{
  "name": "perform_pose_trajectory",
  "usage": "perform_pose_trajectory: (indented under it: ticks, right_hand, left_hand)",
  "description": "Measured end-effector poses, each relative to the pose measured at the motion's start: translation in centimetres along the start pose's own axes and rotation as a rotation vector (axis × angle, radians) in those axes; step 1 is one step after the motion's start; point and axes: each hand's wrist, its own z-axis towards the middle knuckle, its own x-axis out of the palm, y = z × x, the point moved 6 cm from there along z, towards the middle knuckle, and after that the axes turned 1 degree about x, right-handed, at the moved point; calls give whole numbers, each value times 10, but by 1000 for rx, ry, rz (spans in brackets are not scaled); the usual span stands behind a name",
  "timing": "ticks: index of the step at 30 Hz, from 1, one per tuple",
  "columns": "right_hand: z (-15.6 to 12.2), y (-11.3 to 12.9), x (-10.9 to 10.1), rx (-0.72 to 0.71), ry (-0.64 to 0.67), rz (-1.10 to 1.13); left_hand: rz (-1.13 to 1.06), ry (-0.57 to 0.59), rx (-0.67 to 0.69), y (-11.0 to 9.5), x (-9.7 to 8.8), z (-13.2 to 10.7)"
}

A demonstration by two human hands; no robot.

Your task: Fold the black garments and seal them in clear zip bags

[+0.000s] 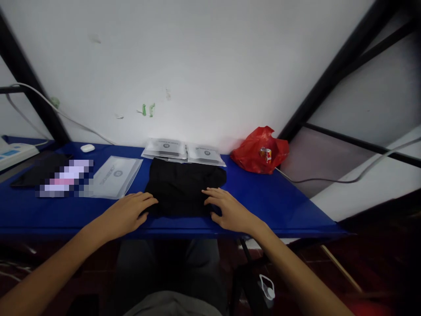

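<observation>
A folded piece of black cloth [186, 186] lies on the blue table in front of me, its far edge close to the frosted plastic bags. My left hand [130, 213] rests at the cloth's near left edge, with the fingertips touching it and the thumb apart. At the right edge, my right hand [230, 210] has its fingers spread and the tips on the fabric. Neither hand grips the cloth in a closed hold. Just left of the cloth lies a flat frosted bag [116, 175] with a printed logo.
Two piles of frosted bags [205, 154] lie against the wall. A red plastic bag [253, 151] with a can sits right. Leftward are a white earbud case [87, 148], a blurred-out phone [66, 177] and a white device [18, 153]. A cable [342, 181] hangs by the right frame.
</observation>
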Motion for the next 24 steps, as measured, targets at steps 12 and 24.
perform_pose_trajectory:
  ticks: [12,24]
  right_hand:
    - [-3,4,-7,-32,-117,138]
    - [32,-16,-29,202,-246,239]
  left_hand:
    - [-191,-13,-104,3,-13,-9]
    - [-418,-90,-407,41,-28,21]
